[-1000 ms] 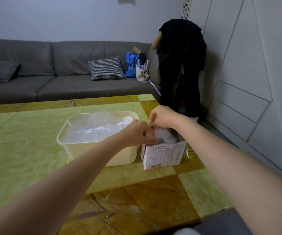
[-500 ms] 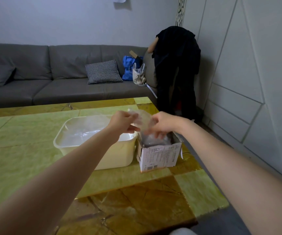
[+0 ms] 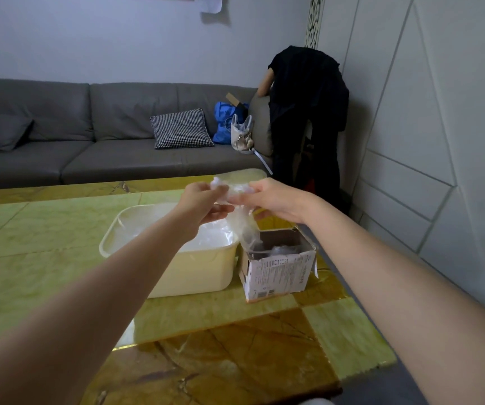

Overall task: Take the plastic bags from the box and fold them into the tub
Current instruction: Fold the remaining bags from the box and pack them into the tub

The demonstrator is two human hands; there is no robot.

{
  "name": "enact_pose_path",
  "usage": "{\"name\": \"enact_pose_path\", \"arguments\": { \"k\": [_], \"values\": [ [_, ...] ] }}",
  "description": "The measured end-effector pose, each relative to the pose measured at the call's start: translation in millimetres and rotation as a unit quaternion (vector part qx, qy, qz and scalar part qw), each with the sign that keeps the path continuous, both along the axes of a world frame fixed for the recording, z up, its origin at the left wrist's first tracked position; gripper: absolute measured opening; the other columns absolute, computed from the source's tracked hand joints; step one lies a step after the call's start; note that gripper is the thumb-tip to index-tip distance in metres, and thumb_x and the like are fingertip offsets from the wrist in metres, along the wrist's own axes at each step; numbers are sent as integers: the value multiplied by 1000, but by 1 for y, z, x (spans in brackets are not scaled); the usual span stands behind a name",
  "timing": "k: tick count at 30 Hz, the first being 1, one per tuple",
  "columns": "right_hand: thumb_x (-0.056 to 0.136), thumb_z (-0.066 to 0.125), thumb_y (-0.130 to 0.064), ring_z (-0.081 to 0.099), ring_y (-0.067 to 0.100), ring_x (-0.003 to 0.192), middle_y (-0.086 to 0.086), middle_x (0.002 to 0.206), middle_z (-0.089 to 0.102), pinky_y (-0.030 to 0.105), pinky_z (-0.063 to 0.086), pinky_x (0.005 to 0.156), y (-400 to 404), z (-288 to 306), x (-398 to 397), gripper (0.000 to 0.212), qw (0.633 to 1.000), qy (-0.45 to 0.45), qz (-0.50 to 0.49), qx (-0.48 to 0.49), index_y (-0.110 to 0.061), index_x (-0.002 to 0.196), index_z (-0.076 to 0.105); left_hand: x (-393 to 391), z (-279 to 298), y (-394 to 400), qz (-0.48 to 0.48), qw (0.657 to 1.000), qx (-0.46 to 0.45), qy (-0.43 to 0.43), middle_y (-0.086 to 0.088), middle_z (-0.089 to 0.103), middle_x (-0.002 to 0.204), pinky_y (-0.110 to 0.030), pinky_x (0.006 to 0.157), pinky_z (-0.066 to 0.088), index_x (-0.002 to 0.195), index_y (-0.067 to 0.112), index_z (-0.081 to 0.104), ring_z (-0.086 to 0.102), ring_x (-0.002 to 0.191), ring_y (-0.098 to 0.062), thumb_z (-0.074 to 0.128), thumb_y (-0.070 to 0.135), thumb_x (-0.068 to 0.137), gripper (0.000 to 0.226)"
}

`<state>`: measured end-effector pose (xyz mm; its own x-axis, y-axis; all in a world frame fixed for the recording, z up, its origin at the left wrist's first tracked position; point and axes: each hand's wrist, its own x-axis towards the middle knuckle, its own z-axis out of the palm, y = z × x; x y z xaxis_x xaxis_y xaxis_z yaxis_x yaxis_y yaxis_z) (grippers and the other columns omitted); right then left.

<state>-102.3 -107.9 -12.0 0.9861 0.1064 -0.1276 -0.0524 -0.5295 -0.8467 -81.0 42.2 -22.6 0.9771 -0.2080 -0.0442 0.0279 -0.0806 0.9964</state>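
Both sets of fingers are curled and pinched on the same clear plastic bag (image 3: 240, 220): the left hand (image 3: 203, 201) bunches its top corner while the right hand (image 3: 273, 200) grips it just beside, the two hands nearly touching in the air above the table. The bag's crinkled tail hangs down into the open cardboard box (image 3: 279, 267), where more clear plastic lies. The box stands just right of the cream plastic tub (image 3: 200, 270), which already holds plastic, both on the green and amber stone-patterned table (image 3: 235, 346), with a grey sofa (image 3: 89, 141) behind.
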Motion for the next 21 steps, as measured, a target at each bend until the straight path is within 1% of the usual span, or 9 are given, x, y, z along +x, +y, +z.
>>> {"name": "enact_pose_path", "arguments": {
  "k": [2,5,6,11,13,15,18,20,21],
  "values": [
    [82,67,-44,55,16,94,1,103,61,29,43,79,6,-1,5,52,998,-42,-43,29,-8,119,59,-1,3,4,-18,1000,24,-8,-5,62,80,-14,45,48,109,2,56,61,47,-4,54,17,93,22],
    [84,70,-21,56,16,70,3,74,60,27,44,64,11,1,11,15,987,-112,-116,17,-10,80,62,0,6,19,-42,997,62,-8,-6,64,84,-17,52,48,108,2,56,60,61,-10,56,16,92,22],
    [84,68,-16,55,14,62,2,68,58,25,43,59,12,2,13,17,982,-130,-135,12,-10,72,59,2,5,24,-39,997,66,-5,-7,64,84,-18,53,49,106,3,55,61,62,-11,54,16,92,19],
    [88,57,-9,53,9,50,1,62,59,18,40,48,20,6,15,12,966,-173,-191,24,-5,79,62,13,-1,50,25,999,34,29,-8,66,83,-14,43,48,95,4,55,61,50,-8,50,11,95,9],
    [89,57,-10,51,9,50,0,61,58,17,40,48,21,6,15,12,958,-190,-213,14,-2,84,63,19,-1,58,86,995,36,32,-9,64,81,-15,39,44,96,3,54,54,53,-11,49,8,94,7],
    [91,54,-9,50,9,50,0,62,57,18,41,48,19,6,16,12,950,-198,-241,24,-3,84,62,23,-1,65,130,991,12,44,-10,63,75,-18,38,37,85,8,49,42,50,-12,44,10,95,11],
    [91,54,-9,51,10,48,3,62,59,19,40,46,18,5,15,15,958,-161,-230,63,-8,77,58,22,2,72,13,996,-35,82,-8,73,85,-16,40,40,99,19,51,44,41,-10,37,50,94,34],
    [91,56,-9,53,11,46,5,63,61,19,41,45,19,3,15,18,963,-141,-218,80,-10,74,56,14,6,66,-84,992,84,51,1,71,100,-19,50,45,113,27,52,51,49,-5,42,65,84,49],
    [92,56,-8,55,10,45,6,64,62,18,42,44,20,3,14,17,959,-133,-221,113,-10,74,56,10,7,60,-93,985,146,24,5,70,98,-19,55,45,112,28,55,52,56,-5,51,61,82,45]
  ]
}}
